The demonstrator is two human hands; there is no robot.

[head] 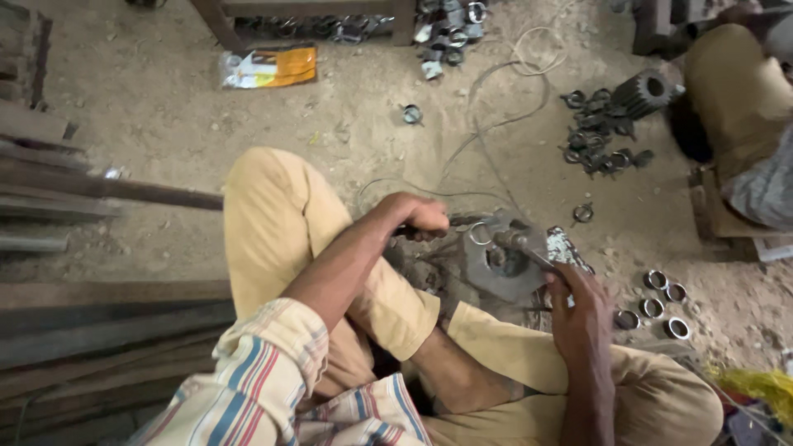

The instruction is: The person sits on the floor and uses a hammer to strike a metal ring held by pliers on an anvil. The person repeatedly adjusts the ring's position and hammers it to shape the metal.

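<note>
Crouched low on the dirt floor, the person works over a small metal fixture (504, 268) set between the knees. Left hand (421, 216) is curled tight around a dark tool handle (462, 220) that runs level toward the fixture. Right hand (578, 301) pinches a flat grey metal piece (555, 250) at the fixture's edge, fingers narrow and close to the point where the tool meets it. A small steel ring (481, 234) sits at that junction; whether it is seated or loose I cannot tell.

Risks, as I judge them:
- Right fingertips sit just beside the working point; a slip of the handle would drive it into them.
- The fixture looks to rest on loose dirt, not clamped; a hard push could tip it toward the shins.
- Thin wire (487, 124) trails across the ground near the tool and could snag it.
- Finished rings (657, 301) lie near the right knee, easily kicked into the sand.
</note>
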